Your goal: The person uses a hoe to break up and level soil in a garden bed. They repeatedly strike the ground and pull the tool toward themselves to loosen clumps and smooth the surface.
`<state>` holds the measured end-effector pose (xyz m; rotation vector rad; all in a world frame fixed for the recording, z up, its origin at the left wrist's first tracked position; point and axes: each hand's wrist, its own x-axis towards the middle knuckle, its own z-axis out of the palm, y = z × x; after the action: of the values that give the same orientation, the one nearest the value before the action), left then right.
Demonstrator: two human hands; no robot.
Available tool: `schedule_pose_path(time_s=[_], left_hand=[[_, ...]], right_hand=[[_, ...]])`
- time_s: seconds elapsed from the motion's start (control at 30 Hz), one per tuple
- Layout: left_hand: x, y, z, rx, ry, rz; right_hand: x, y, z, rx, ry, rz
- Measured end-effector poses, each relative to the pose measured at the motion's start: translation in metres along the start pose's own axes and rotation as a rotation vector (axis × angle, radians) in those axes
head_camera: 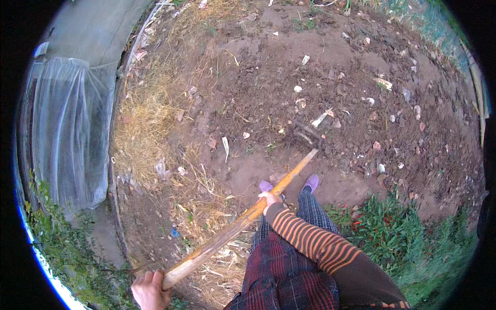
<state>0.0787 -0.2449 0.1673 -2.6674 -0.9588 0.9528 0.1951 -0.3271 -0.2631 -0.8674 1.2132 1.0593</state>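
Note:
A long wooden handle (224,234) runs diagonally across my front from lower left to upper right. My left hand (151,290) is closed around its near end at the lower left. Farther along, in front of my legs, my right hand (270,199) grips the same handle. At the far end is a dark pronged hoe head (308,133), resting at the soil just beyond my feet. Its tips are hard to make out against the dark ground. Loose brown soil (348,116) strewn with pale scraps surrounds the head.
Dry straw (145,128) covers the ground on the left. Beyond it, clear plastic sheeting (71,131) hangs beside a concrete strip (97,29). Green plants with red fruits (387,224) grow close on my right. Leafy shrubs (69,248) stand lower left. My purple shoes (311,182) flank the handle.

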Motion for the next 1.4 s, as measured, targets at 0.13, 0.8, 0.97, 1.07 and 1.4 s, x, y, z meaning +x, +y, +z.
schedule_pose_path(time_s=[0.13,0.8,0.97,1.07,1.4], left_hand=[[-0.001,-0.009,0.025,-0.098,0.032,0.046],[-0.028,0.003,-0.039,0.111,-0.062,-0.174],[-0.007,0.009,0.006,-0.061,0.065,-0.042],[0.008,0.016,0.026,-0.143,0.116,-0.042],[-0.028,0.002,-0.011,-0.133,0.086,-0.105]], right_hand=[[-0.014,-0.024,-0.003,-0.120,-0.025,-0.141],[0.040,0.081,0.021,-0.209,-0.181,0.317],[0.014,-0.009,0.017,-0.076,-0.143,0.050],[0.016,-0.046,0.004,-0.092,-0.095,-0.139],[-0.025,-0.026,0.012,-0.093,-0.243,-0.057]])
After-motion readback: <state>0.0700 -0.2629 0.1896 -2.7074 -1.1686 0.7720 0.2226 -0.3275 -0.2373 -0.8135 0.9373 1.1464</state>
